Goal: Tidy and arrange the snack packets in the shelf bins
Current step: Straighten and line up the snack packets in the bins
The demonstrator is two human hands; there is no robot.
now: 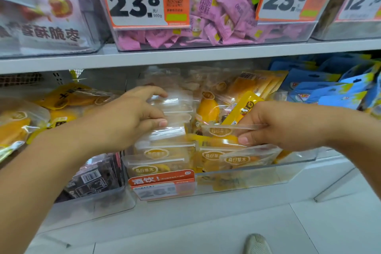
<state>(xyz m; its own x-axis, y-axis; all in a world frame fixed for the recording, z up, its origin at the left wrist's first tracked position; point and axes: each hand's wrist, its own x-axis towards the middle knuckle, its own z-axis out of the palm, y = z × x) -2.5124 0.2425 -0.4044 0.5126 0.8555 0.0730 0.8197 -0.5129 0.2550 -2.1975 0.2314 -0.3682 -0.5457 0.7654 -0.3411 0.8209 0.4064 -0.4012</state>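
A clear plastic bin (243, 179) on the lower shelf holds several clear packets of yellow dried fruit (156, 153). My left hand (136, 115) grips the clear tops of a row of upright packets (173, 103) at the bin's left side, thumb in front and fingers behind. My right hand (276, 123) pinches the top edge of one clear packet (220, 131) over the bin's middle and also holds a slim yellow packet (243, 109) that sticks up behind the fingers.
Left of the bin stands a bin of dark packets (92, 179), with yellow bags (18, 128) above it. Blue packets (329, 90) fill the right. The upper shelf (185, 55) carries a bin of pink sweets (216, 18) with price tags. A shoe (257, 244) shows on the floor.
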